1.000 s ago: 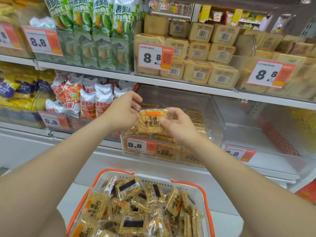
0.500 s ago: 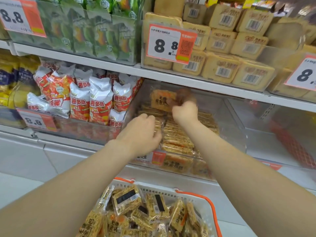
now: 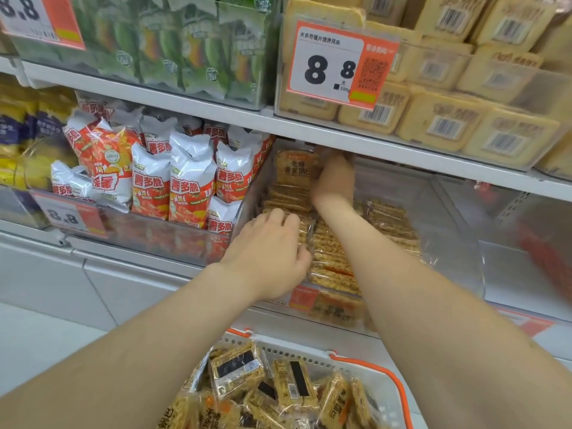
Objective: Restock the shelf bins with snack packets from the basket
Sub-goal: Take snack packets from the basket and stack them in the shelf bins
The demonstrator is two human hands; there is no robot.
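A clear shelf bin (image 3: 455, 230) on the lower shelf holds rows of golden crisp snack packets (image 3: 334, 258). My right hand (image 3: 334, 178) reaches deep into the bin and holds one upright packet (image 3: 294, 168) at the back of the left row. My left hand (image 3: 272, 252) rests with curled fingers on the front packets of that row, near the bin's front wall. Below, a white basket with an orange rim (image 3: 393, 382) holds several more of the same packets (image 3: 272, 388).
A bin of red and white tomato snack bags (image 3: 182, 181) stands left of the golden packets. Right of them the bin space (image 3: 510, 243) shows bare. The shelf above (image 3: 340, 131) carries yellow cake boxes and an 8.8 price tag (image 3: 337, 66), hanging low over my right hand.
The packet went from in front of the bin, held between both hands, to the back of the left row in my right hand. My left hand dropped onto the front packets. The view moved closer.
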